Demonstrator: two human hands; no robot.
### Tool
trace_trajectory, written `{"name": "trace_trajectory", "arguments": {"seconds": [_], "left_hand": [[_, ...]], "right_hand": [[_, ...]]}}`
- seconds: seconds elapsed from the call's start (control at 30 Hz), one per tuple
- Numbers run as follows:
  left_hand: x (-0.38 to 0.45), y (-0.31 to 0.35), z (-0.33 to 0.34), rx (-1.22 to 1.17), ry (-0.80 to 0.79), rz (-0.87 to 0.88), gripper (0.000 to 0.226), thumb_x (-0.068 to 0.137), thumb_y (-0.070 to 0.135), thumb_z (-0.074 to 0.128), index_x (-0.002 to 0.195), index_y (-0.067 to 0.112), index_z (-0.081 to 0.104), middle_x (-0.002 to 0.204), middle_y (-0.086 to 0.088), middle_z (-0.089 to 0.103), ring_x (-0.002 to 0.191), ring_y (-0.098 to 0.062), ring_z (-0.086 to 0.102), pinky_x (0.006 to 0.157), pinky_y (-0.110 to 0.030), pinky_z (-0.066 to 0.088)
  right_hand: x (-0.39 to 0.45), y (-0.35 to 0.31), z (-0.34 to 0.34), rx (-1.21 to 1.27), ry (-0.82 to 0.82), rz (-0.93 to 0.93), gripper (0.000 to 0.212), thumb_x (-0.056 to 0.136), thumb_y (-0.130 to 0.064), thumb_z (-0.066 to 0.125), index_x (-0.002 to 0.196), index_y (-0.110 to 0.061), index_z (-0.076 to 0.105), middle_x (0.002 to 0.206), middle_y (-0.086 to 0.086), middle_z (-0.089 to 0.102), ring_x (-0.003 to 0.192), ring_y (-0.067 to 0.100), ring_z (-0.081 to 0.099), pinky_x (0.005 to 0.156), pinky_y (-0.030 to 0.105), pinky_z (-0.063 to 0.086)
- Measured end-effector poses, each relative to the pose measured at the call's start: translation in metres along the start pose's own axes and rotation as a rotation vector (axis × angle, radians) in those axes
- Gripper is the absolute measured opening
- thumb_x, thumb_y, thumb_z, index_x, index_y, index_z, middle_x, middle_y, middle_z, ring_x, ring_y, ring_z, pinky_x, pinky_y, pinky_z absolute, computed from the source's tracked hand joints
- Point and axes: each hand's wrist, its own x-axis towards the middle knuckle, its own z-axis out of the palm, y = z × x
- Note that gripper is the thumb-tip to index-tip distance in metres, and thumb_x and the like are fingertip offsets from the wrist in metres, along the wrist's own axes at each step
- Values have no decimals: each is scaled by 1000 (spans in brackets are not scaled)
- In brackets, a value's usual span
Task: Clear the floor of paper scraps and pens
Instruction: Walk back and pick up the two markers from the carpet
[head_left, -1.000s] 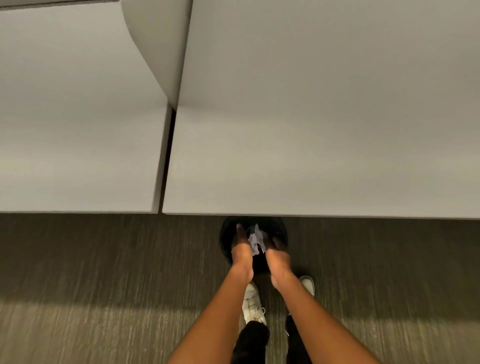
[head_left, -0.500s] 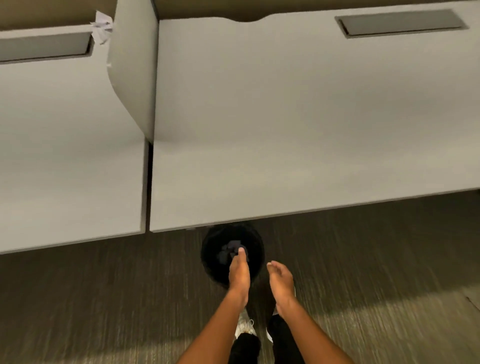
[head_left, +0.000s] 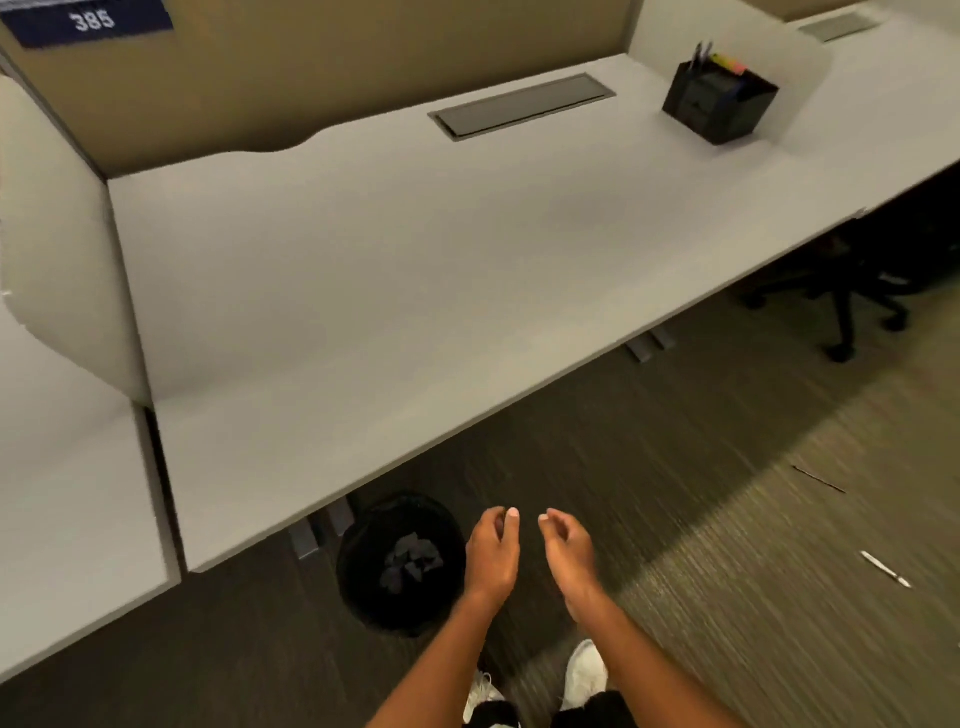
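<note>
A black round bin (head_left: 349, 582) stands on the carpet, half under the desk edge, with crumpled paper scraps (head_left: 410, 564) lying inside it. My left hand (head_left: 492, 553) hovers just right of the bin's rim, fingers loosely curled, holding nothing. My right hand (head_left: 563, 548) is beside it, also empty with fingers apart. A white pen (head_left: 885, 569) lies on the carpet at the far right. A thin dark pen (head_left: 819, 479) lies further back on the floor.
A long grey desk (head_left: 415, 270) spans the view above the bin, with a black organiser (head_left: 719, 101) holding pens at its far right. An office chair base (head_left: 841, 312) sits under the desk on the right. My white shoes (head_left: 587, 673) are below.
Both hands have let go of the paper scraps into the bin and drawn back to the right of it. The view has lifted and swung right, revealing pens on the floor.
</note>
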Motion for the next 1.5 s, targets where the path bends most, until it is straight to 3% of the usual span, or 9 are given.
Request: {"name": "trace_trajectory", "arguments": {"seconds": [0.13,0.33,0.43,0.6,0.77,0.97,1.1,1.3,1.5], "left_hand": [[-11,14,31,157,-136,72,49,95,47,43,135,18,47,134,-4,54,126,-18,49,106,-33,41],[-34,30,98,437,-259,228,52,97,44,41,139,13,43,139,-10,51,132,-25,43,112,-38,35],[-52,34,138,509,-312,285,51,97,42,42,136,11,45,135,-12,54,128,-27,47,109,-40,37],[-88,46,218,599,-434,387,46,97,43,42,130,11,49,119,-11,63,115,-28,56,101,-42,44],[-133,76,307,678,-576,521,32,98,32,46,112,6,57,98,-12,68,95,-28,63,86,-39,48],[-175,88,406,797,-748,617,38,97,37,45,123,12,56,119,-8,65,113,-25,59,101,-35,42],[-197,97,456,835,-823,665,34,96,34,49,120,13,58,113,-9,67,106,-26,62,91,-28,45],[-203,109,535,853,-936,661,34,95,38,49,116,13,60,110,-9,68,102,-25,63,86,-29,46],[-193,144,641,800,-975,636,24,95,31,52,102,12,64,94,-5,70,90,-21,64,74,-24,40]], "right_hand": [[2,12,-41,-14,65,-25,35,96,-24,55,127,-9,57,119,7,64,98,12,56,83,24,41],[-4,50,-122,7,173,-2,34,96,-23,54,127,-8,57,121,8,65,108,19,61,84,20,40],[-12,72,-166,45,201,25,35,97,-23,53,128,-7,56,122,9,65,113,20,61,84,19,39],[-21,115,-250,133,297,63,35,95,-29,54,125,-12,58,122,9,67,110,20,63,92,28,47],[-32,160,-340,244,437,117,34,96,-27,53,124,-10,59,120,8,67,105,19,63,84,23,43],[-50,225,-426,383,635,222,35,95,-24,54,125,-6,59,121,11,66,107,23,63,85,24,43],[-56,257,-463,460,707,289,33,94,-27,55,120,-8,62,114,9,69,102,23,63,85,29,47],[-47,282,-520,542,793,344,18,94,-24,55,102,-10,64,96,8,69,93,26,64,82,35,48],[-11,295,-604,533,851,384,27,96,-27,53,113,-9,63,104,9,68,98,25,63,87,35,48]]}}
